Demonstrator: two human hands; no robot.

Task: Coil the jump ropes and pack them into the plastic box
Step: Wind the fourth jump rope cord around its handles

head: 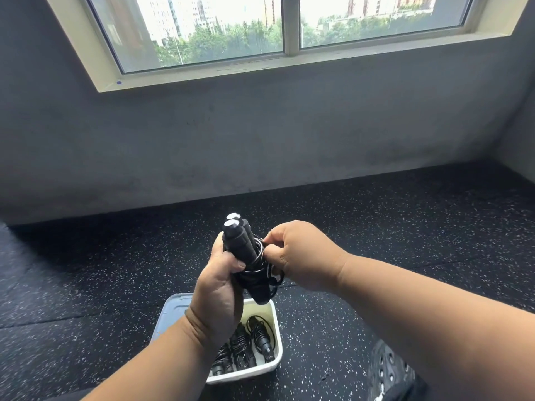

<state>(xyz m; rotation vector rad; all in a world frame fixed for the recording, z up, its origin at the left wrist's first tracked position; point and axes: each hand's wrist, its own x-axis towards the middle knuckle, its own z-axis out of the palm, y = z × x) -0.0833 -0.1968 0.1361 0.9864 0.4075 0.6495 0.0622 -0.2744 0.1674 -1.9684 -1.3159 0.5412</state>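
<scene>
Floor (376, 241) of black rubber speckled with white runs to a grey wall (260, 134), with a wide window (283, 30) above it showing trees and tall buildings. On the floor, below the hands, sits a white plastic box (277, 337) holding coiled black ropes (246, 345). Above the box, the left hand (215, 299) has its grip wrapped tight round two black handles (243, 250) of a jump rope, side by side, their long axis tilted up and away, grey end caps pointing toward the wall. Just right of the handles, the right hand (301, 253) pinches the black cord (267, 267) looped round them.
</scene>
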